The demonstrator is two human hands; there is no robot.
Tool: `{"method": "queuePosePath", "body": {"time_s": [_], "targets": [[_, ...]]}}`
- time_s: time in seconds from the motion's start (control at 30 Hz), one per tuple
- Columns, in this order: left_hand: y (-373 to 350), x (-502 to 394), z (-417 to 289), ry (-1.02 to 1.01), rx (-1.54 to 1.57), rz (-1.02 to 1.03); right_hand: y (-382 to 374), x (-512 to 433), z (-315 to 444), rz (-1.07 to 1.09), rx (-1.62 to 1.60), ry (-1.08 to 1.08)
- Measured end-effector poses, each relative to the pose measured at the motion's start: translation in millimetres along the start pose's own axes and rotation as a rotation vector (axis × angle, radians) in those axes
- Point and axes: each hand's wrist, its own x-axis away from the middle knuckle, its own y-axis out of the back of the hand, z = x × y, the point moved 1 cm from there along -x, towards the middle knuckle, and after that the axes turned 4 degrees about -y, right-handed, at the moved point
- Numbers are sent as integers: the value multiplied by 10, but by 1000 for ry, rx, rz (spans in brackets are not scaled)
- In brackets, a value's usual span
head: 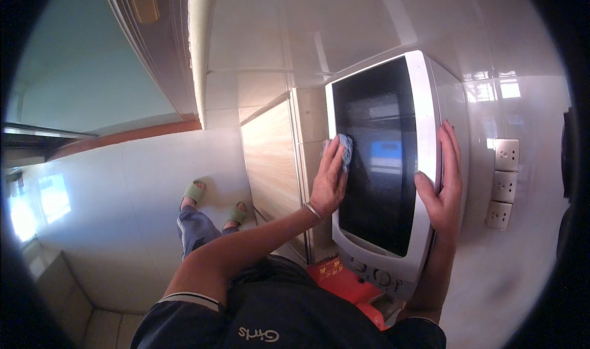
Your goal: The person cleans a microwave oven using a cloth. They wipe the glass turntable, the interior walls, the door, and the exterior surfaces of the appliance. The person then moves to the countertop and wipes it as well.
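In front of me stands a microwave oven [426,118] with a white frame and a dark glass door [378,164], appearing turned sideways in this tilted view. My left hand [331,183], a bangle on its wrist, presses a crumpled blue-grey cloth [345,151] against the door's left edge in the picture. Part of the cloth is hidden under the fingers. My right hand [445,192] grips the opposite edge of the oven, its thumb on the white front frame and its fingers over the casing. Round control knobs [381,277] show at the picture's lower end of the oven.
A red item bearing writing [343,282] lies by the knobs. Several wall sockets [503,183] sit beyond my right hand. A wood-grain cupboard door [269,150] lies under the tiled counter edge [315,114]. My green slippers [194,192] are on the pale floor [152,197]; a brown door [166,54] stands upper left.
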Motion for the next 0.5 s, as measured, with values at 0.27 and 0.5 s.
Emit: {"method": "queuePosePath", "body": {"time_s": [0.27,0.5], "targets": [[94,442,-294,-47,65,195,-4,4,-13,9,-27,4],[367,727,-455,-97,171,425,12,25,-41,16,-88,-49]]}}
